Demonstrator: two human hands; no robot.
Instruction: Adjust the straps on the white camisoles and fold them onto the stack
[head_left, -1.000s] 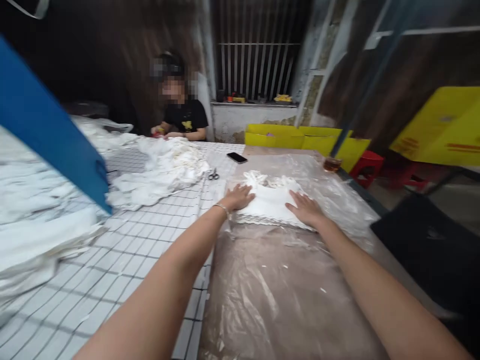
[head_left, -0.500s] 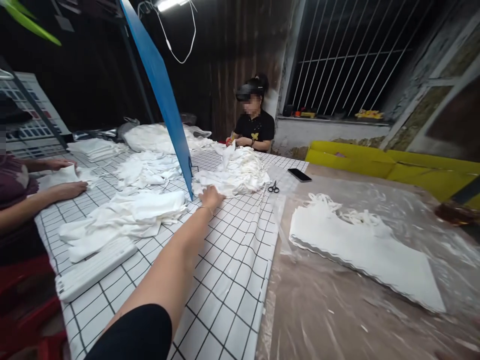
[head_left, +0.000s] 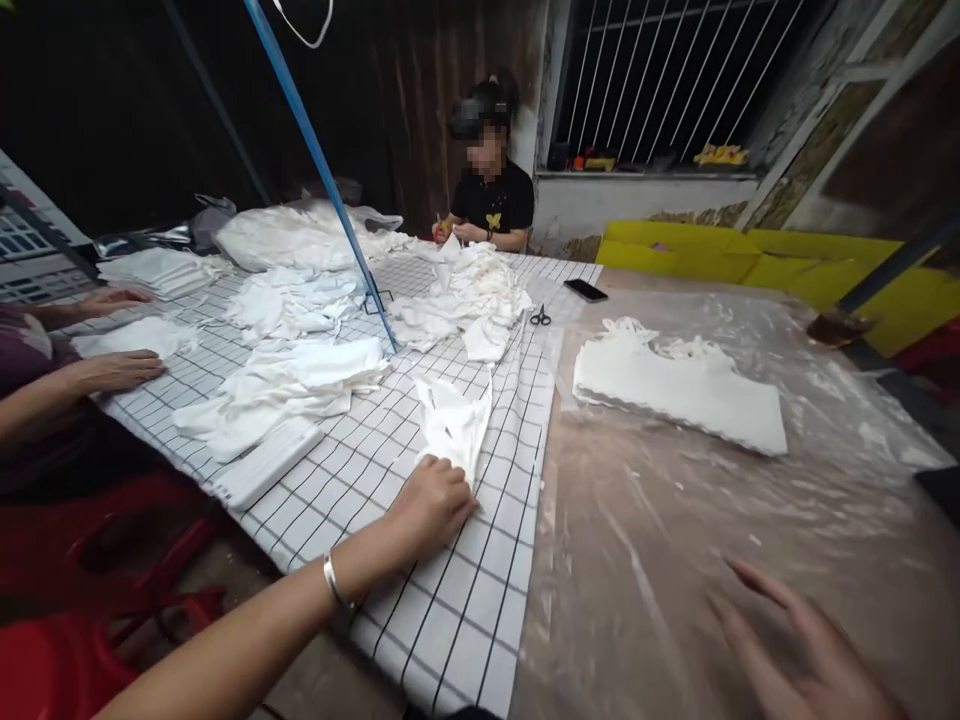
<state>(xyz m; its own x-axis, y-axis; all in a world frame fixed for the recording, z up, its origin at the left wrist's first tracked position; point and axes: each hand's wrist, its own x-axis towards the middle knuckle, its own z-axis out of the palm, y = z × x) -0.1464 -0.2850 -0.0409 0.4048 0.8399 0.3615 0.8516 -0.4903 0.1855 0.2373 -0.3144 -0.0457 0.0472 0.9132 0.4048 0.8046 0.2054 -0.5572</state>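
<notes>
My left hand (head_left: 431, 502) is closed on the near edge of a white cloth piece (head_left: 454, 420) that lies on the checked table cover (head_left: 465, 600). My right hand (head_left: 802, 645) hovers open and blurred over the clear plastic sheet (head_left: 660, 520) at the lower right, holding nothing. A flat stack of white cloth pieces (head_left: 679, 385) rests farther out on the plastic. A loose heap of white cloth (head_left: 469, 300) sits beyond the piece I hold.
Scissors (head_left: 540, 317) and a phone (head_left: 585, 290) lie near the heap. A blue slanted pole (head_left: 322, 170) stands mid-table. A person's hands (head_left: 112, 370) press cloth at the left. Another person (head_left: 487, 200) sits at the far side. Yellow boxes (head_left: 690, 250) line the back.
My left hand has pulled one white piece from the far heap toward me. My right hand has come into view at the lower right.
</notes>
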